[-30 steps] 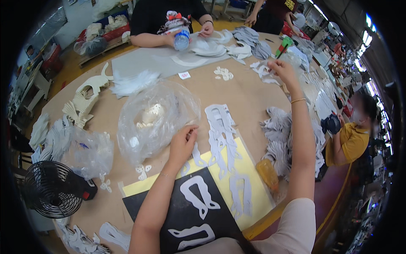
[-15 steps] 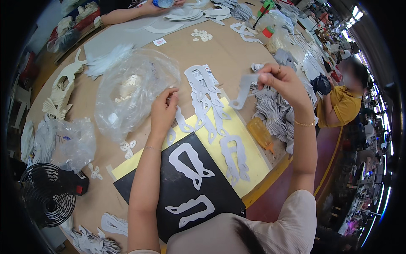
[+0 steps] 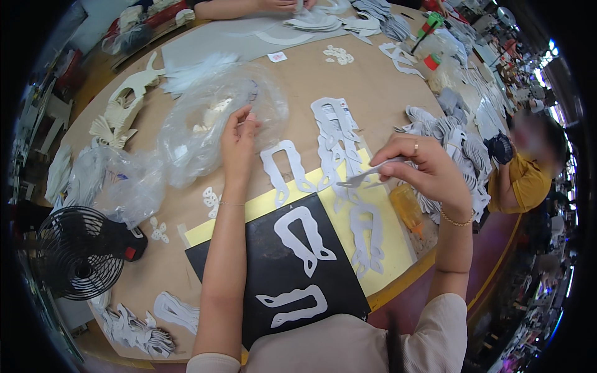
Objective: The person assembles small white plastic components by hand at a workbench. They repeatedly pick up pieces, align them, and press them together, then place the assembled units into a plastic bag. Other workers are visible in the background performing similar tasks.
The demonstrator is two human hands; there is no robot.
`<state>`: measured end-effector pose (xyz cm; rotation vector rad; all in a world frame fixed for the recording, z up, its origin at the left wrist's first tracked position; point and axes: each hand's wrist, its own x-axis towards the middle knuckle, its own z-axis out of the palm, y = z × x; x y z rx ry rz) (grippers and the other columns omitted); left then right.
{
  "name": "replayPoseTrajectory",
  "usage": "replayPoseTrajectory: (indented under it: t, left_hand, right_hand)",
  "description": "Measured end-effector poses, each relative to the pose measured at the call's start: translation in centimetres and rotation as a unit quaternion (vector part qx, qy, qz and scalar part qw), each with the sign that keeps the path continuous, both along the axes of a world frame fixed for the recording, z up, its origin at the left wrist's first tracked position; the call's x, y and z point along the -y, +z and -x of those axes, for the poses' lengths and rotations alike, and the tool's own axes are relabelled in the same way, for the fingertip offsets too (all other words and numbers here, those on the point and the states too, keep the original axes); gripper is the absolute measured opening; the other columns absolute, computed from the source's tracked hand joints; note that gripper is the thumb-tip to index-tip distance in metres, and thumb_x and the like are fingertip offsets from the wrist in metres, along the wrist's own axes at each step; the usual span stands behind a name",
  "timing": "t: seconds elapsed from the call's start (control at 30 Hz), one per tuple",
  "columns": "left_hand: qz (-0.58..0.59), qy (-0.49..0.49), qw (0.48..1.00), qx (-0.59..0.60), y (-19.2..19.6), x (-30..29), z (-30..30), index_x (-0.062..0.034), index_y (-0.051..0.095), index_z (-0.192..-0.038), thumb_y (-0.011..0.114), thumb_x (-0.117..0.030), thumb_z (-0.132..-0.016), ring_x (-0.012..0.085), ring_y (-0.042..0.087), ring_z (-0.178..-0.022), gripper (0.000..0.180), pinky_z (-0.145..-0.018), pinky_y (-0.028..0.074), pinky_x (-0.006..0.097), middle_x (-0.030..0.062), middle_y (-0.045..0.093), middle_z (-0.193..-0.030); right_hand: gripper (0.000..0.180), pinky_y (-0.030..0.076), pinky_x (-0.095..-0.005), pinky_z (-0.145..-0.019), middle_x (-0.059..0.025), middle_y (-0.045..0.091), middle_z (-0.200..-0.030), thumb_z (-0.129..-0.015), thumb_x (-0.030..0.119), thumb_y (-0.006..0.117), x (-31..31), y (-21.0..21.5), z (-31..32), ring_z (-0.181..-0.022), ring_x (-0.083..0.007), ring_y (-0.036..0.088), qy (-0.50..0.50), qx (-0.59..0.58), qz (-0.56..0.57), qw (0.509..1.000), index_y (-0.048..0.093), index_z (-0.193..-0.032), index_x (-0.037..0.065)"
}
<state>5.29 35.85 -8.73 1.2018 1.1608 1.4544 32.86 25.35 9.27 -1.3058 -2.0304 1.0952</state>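
My right hand (image 3: pixel 423 171) pinches a thin grey cut-out piece (image 3: pixel 365 178) above the yellow sheet (image 3: pixel 385 236). My left hand (image 3: pixel 239 143) rests on the edge of a clear plastic bag (image 3: pixel 205 121) holding pale pieces, fingers bent around the film. Between my hands lie several grey curved cut-outs (image 3: pixel 333 133) in a row. A black board (image 3: pixel 273 264) close to me carries two white curved cut-outs (image 3: pixel 301 239).
A small black fan (image 3: pixel 81 252) stands at the left table edge. Piles of grey cut-outs (image 3: pixel 454 140) lie right, cream shapes (image 3: pixel 121 109) left. A small amber bottle (image 3: pixel 407 208) lies by the yellow sheet. Another person's arms (image 3: pixel 249 7) work across the table; a person in yellow (image 3: pixel 525 177) sits right.
My right hand has come back from the far side of the table to the yellow sheet, carrying a grey piece. My left hand has shifted onto the plastic bag.
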Motion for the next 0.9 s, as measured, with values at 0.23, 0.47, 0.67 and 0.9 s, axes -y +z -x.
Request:
replayPoseTrajectory:
  t: [0.23, 0.47, 0.67, 0.9]
  left_hand:
    - [-0.025, 0.016, 0.989, -0.148, 1.7, 0.5, 2.4, -0.0060, 0.061, -0.129, 0.065, -0.020, -0.093, 0.0254, 0.060, -0.115, 0.038, -0.099, 0.047, 0.039, 0.0161, 0.061, -0.127]
    - [-0.030, -0.004, 0.836, -0.548, -2.4, -0.9, 4.3, -0.0111, 0.060, -0.134, 0.068, -0.033, -0.088, 0.0371, 0.030, -0.145, 0.051, -0.120, 0.016, 0.051, 0.0219, 0.038, -0.152]
    - [-0.008, -0.010, 0.833, -0.553, -2.7, -0.6, 4.4, -0.0108, 0.057, -0.137, 0.068, -0.034, -0.089, 0.0369, 0.029, -0.145, 0.054, -0.119, 0.019, 0.052, 0.0238, 0.037, -0.152]
    - [0.077, -0.129, 0.879, -0.453, 6.9, 3.0, 4.5, -0.0085, 0.049, -0.143, 0.065, -0.029, -0.090, 0.0391, 0.045, -0.135, 0.059, -0.114, 0.033, 0.043, 0.0277, 0.045, -0.146]
  right_hand:
    - [0.014, 0.051, -0.0252, -0.066, -0.0067, 0.067, -0.085, -0.093, 0.010, 0.065, -3.8, -1.7, 7.2, -0.072, -0.0118, 0.067, 0.136, -0.019, -0.006, 0.991, 0.071, -0.100, -0.001]
    - [0.017, 0.051, -0.0291, -0.073, -0.0040, 0.072, -0.083, -0.093, 0.013, 0.065, -13.2, -10.7, 10.3, -0.075, -0.0116, 0.067, 0.151, -0.035, 0.141, 0.978, 0.070, -0.105, 0.003]
    - [0.016, 0.052, -0.0305, -0.074, -0.0087, 0.070, -0.091, -0.090, 0.011, 0.067, -17.5, -15.7, 11.4, -0.079, -0.0169, 0.067, 0.112, 0.133, 0.016, 0.985, 0.071, -0.102, 0.002]
    - [0.023, 0.052, -0.0384, -0.082, -0.0155, 0.065, -0.102, -0.086, 0.019, 0.071, -15.1, -12.6, 10.8, -0.092, -0.0314, 0.067, -0.054, 0.132, -0.139, 0.980, 0.071, -0.103, 0.002]
